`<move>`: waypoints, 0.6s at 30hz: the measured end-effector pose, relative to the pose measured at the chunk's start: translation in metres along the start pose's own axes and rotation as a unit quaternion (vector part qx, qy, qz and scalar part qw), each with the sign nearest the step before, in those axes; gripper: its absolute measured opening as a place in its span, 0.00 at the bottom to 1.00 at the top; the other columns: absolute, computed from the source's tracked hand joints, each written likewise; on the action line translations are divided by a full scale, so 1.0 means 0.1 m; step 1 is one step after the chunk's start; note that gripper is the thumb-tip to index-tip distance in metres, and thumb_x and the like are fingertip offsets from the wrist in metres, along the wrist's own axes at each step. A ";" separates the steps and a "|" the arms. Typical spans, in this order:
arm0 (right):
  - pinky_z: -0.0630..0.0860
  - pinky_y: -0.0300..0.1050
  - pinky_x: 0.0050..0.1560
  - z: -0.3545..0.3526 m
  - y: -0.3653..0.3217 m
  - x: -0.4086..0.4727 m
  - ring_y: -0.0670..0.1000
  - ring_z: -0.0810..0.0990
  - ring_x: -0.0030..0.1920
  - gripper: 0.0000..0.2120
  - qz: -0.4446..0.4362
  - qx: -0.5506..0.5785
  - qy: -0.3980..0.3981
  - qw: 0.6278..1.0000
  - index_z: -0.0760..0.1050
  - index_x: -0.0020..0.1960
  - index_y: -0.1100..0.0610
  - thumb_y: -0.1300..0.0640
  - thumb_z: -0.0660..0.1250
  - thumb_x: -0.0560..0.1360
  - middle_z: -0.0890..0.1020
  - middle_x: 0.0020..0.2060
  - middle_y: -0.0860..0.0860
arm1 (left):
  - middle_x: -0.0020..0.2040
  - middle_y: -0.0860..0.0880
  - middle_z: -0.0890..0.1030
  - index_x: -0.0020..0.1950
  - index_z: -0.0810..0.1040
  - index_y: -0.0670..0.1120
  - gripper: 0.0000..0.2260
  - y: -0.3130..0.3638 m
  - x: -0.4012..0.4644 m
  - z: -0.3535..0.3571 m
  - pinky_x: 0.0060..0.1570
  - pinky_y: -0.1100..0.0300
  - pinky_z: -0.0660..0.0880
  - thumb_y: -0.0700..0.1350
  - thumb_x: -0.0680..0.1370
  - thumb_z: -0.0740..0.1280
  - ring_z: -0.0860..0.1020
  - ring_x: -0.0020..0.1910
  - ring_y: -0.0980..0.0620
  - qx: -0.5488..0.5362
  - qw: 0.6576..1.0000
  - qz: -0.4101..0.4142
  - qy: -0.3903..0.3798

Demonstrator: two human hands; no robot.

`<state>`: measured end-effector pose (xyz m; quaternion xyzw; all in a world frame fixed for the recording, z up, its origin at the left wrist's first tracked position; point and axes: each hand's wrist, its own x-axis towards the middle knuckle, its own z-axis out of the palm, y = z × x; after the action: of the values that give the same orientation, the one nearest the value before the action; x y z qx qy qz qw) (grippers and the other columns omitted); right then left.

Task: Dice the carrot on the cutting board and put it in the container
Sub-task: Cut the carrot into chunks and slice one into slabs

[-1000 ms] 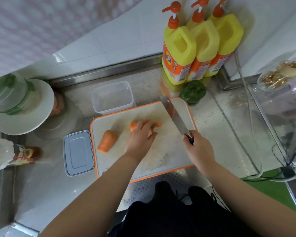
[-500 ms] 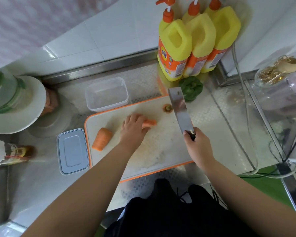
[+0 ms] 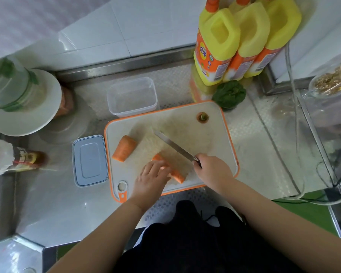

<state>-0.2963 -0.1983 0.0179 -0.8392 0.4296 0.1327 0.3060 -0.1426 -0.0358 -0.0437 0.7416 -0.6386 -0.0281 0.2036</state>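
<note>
A white cutting board (image 3: pixel 215 138) with an orange rim lies on the steel counter. My left hand (image 3: pixel 152 176) holds a carrot piece (image 3: pixel 176 175) down near the board's front edge. My right hand (image 3: pixel 213 170) grips a knife (image 3: pixel 173 145) whose blade lies over the carrot, pointing to the far left. A second, thicker carrot piece (image 3: pixel 124 147) lies at the board's left. The cut-off carrot top (image 3: pixel 203 116) sits at the far right corner. An empty clear container (image 3: pixel 132 96) stands just behind the board.
A grey-blue lid (image 3: pixel 90 160) lies left of the board. Three yellow detergent bottles (image 3: pixel 242 38) and a green pepper (image 3: pixel 229 93) stand at the back right. A white plate (image 3: pixel 28 107) under a clear jug (image 3: pixel 6 83) sits at the left, a sauce bottle (image 3: pixel 26 158) below it.
The carrot piece and my left hand have moved toward the board's front edge. The knife has swung down from the far right to lie across the carrot. The carrot top now lies apart.
</note>
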 end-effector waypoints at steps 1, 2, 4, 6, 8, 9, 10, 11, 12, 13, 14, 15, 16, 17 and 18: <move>0.74 0.48 0.39 0.02 -0.03 -0.01 0.58 0.80 0.42 0.12 -0.003 -0.007 -0.012 1.000 0.74 0.52 0.58 0.51 0.57 0.80 0.81 0.39 0.55 | 0.53 0.46 0.79 0.51 0.81 0.46 0.06 0.01 -0.01 0.00 0.54 0.50 0.77 0.44 0.75 0.70 0.74 0.56 0.45 -0.012 1.000 -0.007 0.025; 0.74 0.48 0.40 0.04 -0.05 -0.03 0.58 0.79 0.43 0.12 -0.003 -0.009 -0.020 1.000 0.74 0.53 0.58 0.52 0.56 0.81 0.81 0.40 0.55 | 0.52 0.47 0.79 0.50 0.80 0.45 0.06 0.03 0.00 0.01 0.53 0.52 0.76 0.47 0.77 0.68 0.75 0.54 0.46 -0.020 0.999 -0.009 0.043; 0.73 0.48 0.41 0.08 -0.09 -0.07 0.58 0.79 0.44 0.13 -0.001 -0.009 -0.032 0.999 0.74 0.53 0.58 0.52 0.55 0.81 0.81 0.41 0.55 | 0.50 0.48 0.80 0.48 0.80 0.46 0.05 0.04 0.03 0.03 0.52 0.55 0.75 0.47 0.77 0.67 0.76 0.52 0.48 -0.021 0.998 -0.003 0.061; 0.72 0.47 0.41 0.11 -0.09 -0.12 0.57 0.79 0.44 0.12 0.003 -0.009 -0.044 0.999 0.73 0.52 0.58 0.52 0.55 0.81 0.80 0.41 0.55 | 0.49 0.49 0.81 0.50 0.77 0.48 0.06 0.04 0.04 0.07 0.51 0.54 0.75 0.44 0.75 0.71 0.76 0.52 0.48 -0.019 0.998 0.002 0.063; 0.69 0.45 0.38 0.13 -0.08 -0.16 0.56 0.77 0.41 0.11 0.007 -0.010 -0.048 0.999 0.71 0.48 0.57 0.52 0.54 0.82 0.78 0.38 0.53 | 0.51 0.48 0.80 0.51 0.76 0.48 0.15 0.02 0.02 0.10 0.52 0.53 0.76 0.40 0.70 0.77 0.76 0.52 0.47 -0.012 0.999 0.007 0.047; 0.67 0.45 0.38 0.13 -0.07 -0.18 0.55 0.75 0.40 0.11 0.010 -0.011 -0.049 0.999 0.69 0.45 0.56 0.52 0.54 0.82 0.76 0.36 0.52 | 0.52 0.48 0.79 0.52 0.76 0.48 0.18 0.00 0.01 0.11 0.53 0.53 0.74 0.38 0.68 0.79 0.76 0.53 0.47 -0.005 0.999 0.013 0.038; 0.66 0.44 0.38 0.13 -0.07 -0.19 0.54 0.73 0.39 0.11 0.012 -0.011 -0.050 0.999 0.67 0.44 0.55 0.51 0.54 0.82 0.74 0.35 0.51 | 0.53 0.48 0.78 0.53 0.76 0.48 0.19 -0.01 0.01 0.11 0.55 0.53 0.73 0.37 0.67 0.79 0.76 0.54 0.47 0.002 0.999 0.020 0.034; 0.66 0.44 0.38 0.13 -0.07 -0.20 0.54 0.73 0.38 0.11 0.013 -0.011 -0.053 0.998 0.67 0.44 0.55 0.51 0.54 0.81 0.73 0.35 0.50 | 0.54 0.48 0.77 0.53 0.76 0.47 0.20 -0.01 0.01 0.11 0.56 0.53 0.71 0.36 0.67 0.78 0.75 0.54 0.47 0.009 0.999 0.023 0.036; 0.66 0.44 0.38 0.14 -0.08 -0.20 0.54 0.73 0.39 0.11 0.012 -0.012 -0.055 0.998 0.68 0.44 0.55 0.51 0.54 0.81 0.74 0.35 0.51 | 0.54 0.49 0.75 0.53 0.76 0.47 0.19 0.00 0.03 0.10 0.56 0.54 0.70 0.34 0.67 0.77 0.74 0.54 0.46 0.010 0.999 0.020 0.042; 0.66 0.44 0.38 0.13 -0.09 -0.20 0.55 0.74 0.39 0.11 0.010 -0.013 -0.055 0.998 0.69 0.45 0.55 0.52 0.55 0.81 0.75 0.36 0.52 | 0.54 0.49 0.74 0.51 0.76 0.46 0.18 0.02 0.07 0.10 0.56 0.55 0.70 0.33 0.66 0.76 0.74 0.54 0.46 0.012 0.998 0.015 0.053; 0.65 0.44 0.38 0.12 -0.11 -0.20 0.55 0.75 0.40 0.11 0.006 -0.016 -0.052 0.998 0.70 0.46 0.56 0.52 0.55 0.81 0.76 0.37 0.53 | 0.53 0.49 0.73 0.50 0.77 0.45 0.17 0.04 0.12 0.11 0.55 0.55 0.69 0.32 0.66 0.76 0.73 0.53 0.46 0.014 0.998 0.008 0.064; 0.65 0.44 0.37 0.10 -0.12 -0.20 0.55 0.75 0.40 0.10 0.003 -0.018 -0.049 0.999 0.71 0.47 0.56 0.52 0.55 0.81 0.77 0.37 0.53 | 0.53 0.49 0.72 0.48 0.78 0.45 0.16 0.05 0.17 0.12 0.55 0.55 0.69 0.32 0.65 0.75 0.73 0.53 0.46 0.016 0.997 0.001 0.073; 0.65 0.44 0.37 0.08 -0.14 -0.18 0.55 0.74 0.39 0.10 0.001 -0.019 -0.044 0.999 0.71 0.47 0.57 0.52 0.55 0.81 0.76 0.37 0.53 | 0.53 0.49 0.72 0.48 0.78 0.44 0.15 0.06 0.22 0.13 0.55 0.55 0.69 0.32 0.65 0.75 0.73 0.53 0.46 0.017 0.997 -0.005 0.079; 0.67 0.45 0.37 0.06 -0.14 -0.16 0.55 0.75 0.39 0.11 -0.001 -0.021 -0.041 0.999 0.72 0.47 0.57 0.52 0.56 0.81 0.76 0.36 0.53 | 0.53 0.49 0.72 0.48 0.78 0.44 0.15 0.06 0.25 0.15 0.55 0.55 0.69 0.32 0.65 0.74 0.72 0.53 0.46 0.016 0.996 -0.009 0.084; 0.69 0.46 0.37 0.04 -0.14 -0.14 0.55 0.76 0.39 0.11 -0.001 -0.023 -0.040 0.999 0.72 0.46 0.58 0.52 0.56 0.81 0.76 0.36 0.53 | 0.53 0.49 0.72 0.48 0.78 0.44 0.15 0.05 0.27 0.16 0.56 0.55 0.68 0.32 0.66 0.74 0.72 0.53 0.46 0.013 0.996 -0.010 0.085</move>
<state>-0.2930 -0.1805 0.0274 -0.8405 0.4129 0.1757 0.3036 -0.1473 -0.0661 -0.0506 0.7501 -0.6119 0.0410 0.2474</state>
